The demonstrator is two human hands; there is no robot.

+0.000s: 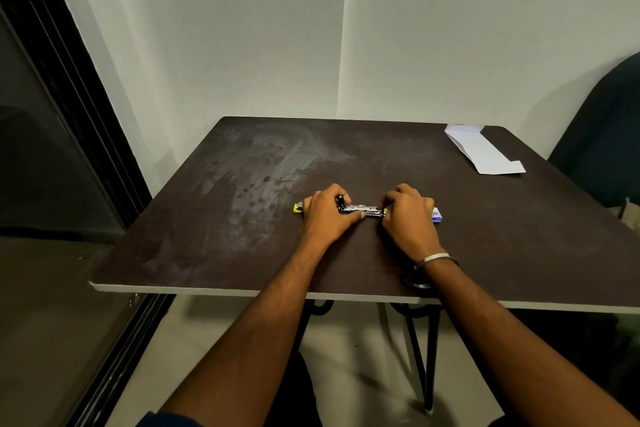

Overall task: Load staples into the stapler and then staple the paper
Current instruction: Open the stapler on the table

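A small stapler (362, 210) lies flat and opened out on the dark brown table (242, 225), its metal staple channel showing between my hands and its yellow end (298, 208) poking out at the left. My left hand (325, 215) grips its left part, fingers curled over it. My right hand (410, 218) pinches the right end of the channel. A small blue and white staple box (437, 215) peeks out just right of my right hand. The folded white paper (483, 151) lies at the table's far right corner, well away from both hands.
The table's near edge (242, 291) runs under my forearms. A dark chair (602, 135) stands off the right side. A dark sliding glass door (52, 149) fills the left. White walls meet in a corner behind the table.
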